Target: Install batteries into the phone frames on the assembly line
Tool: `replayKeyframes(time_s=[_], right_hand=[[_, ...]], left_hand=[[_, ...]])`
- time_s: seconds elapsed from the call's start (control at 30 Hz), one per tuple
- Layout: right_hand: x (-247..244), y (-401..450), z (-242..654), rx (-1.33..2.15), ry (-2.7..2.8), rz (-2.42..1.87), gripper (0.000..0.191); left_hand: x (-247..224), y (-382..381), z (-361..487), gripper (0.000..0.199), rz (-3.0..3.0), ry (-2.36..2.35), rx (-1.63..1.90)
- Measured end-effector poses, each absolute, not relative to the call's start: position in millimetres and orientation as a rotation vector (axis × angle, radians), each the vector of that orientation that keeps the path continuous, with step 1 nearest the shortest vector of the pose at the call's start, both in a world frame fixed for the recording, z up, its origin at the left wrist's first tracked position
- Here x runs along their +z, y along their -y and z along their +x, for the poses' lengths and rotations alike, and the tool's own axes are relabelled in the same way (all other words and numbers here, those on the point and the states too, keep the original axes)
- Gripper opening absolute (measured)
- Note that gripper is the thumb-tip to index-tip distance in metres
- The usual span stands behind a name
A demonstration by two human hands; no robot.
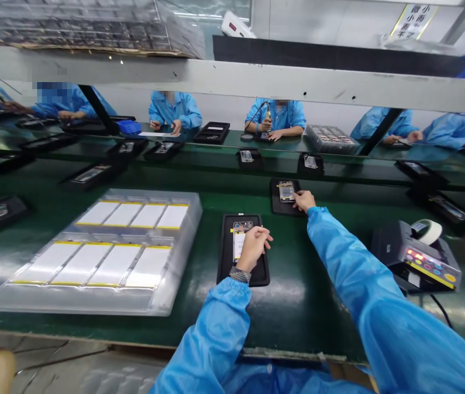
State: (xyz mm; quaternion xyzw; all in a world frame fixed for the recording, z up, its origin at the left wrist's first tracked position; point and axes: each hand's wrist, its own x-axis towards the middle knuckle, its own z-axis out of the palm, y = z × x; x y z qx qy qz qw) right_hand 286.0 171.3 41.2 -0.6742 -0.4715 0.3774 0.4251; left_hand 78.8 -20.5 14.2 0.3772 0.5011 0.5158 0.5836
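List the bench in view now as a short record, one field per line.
left hand: over the nearer black tray, partly hiding a device frame; grip unclear
right hand: fingers at another device frame, in the farther black tray
left side: clear plastic tray, two rows of four white packs
right side: tape dispenser, red display lit
far side: people in blue

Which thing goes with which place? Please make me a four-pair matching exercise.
1. large clear plastic tray
2. round cream tape roll
3. left hand
4. right hand

A. in the dark boxy machine with red lights
B. at the thin rectangular device on the farther black tray
C. under white rectangular packs with yellow edges
D. over the nearer black tray

1-C; 2-A; 3-D; 4-B
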Motion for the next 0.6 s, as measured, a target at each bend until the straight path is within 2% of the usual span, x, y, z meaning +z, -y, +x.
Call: replayKeyframes(time_s=[0.2, 0.43, 0.6], right_hand=[[35, -127, 288, 0.655, 1.232, -1.676, 0.011], [-11, -7, 245, 0.896, 1.383, -1.395, 0.025], [-20, 33, 242, 0.959, 1.291, -1.270, 0.036]], left_hand=[[11, 22, 83, 0.012, 1.031, -1.194, 1.195], [11, 27, 85, 0.013, 1.271, -1.255, 1.192], [9, 29, 90, 0.008, 1.441, -1.380, 1.214]])
